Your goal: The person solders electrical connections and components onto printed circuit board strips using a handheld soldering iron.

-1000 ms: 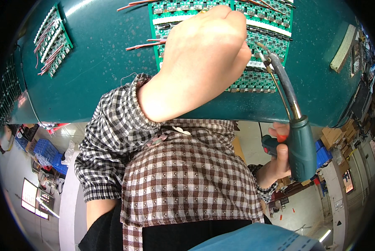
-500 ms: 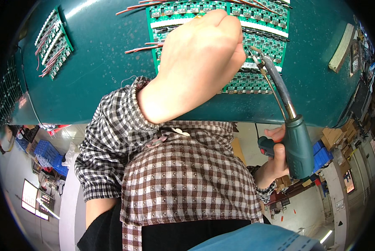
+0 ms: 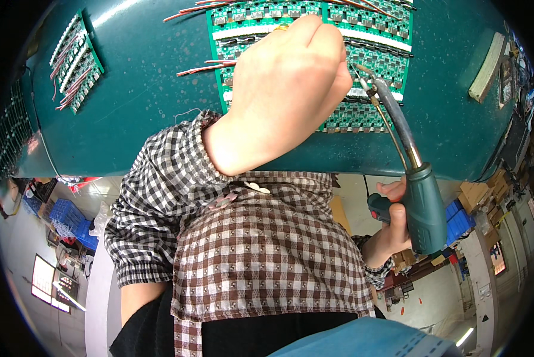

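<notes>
Nearby, wired boards [image 3: 76,62], left hand [image 3: 285,89]

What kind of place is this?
Probably an electronics workshop or factory. The right hand holds a soldering gun over a panel of green circuit boards with red wires on a teal workbench.

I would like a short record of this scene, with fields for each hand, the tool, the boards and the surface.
Left hand: closed in a loose fist, resting on the green circuit board panel
Right hand: grips the soldering gun by its green handle
Tool tip: at the panel, beside the left hand
Wires: red, sticking out of the panel's left edge
Surface: teal table
Also there: smaller board panel at far left
</notes>
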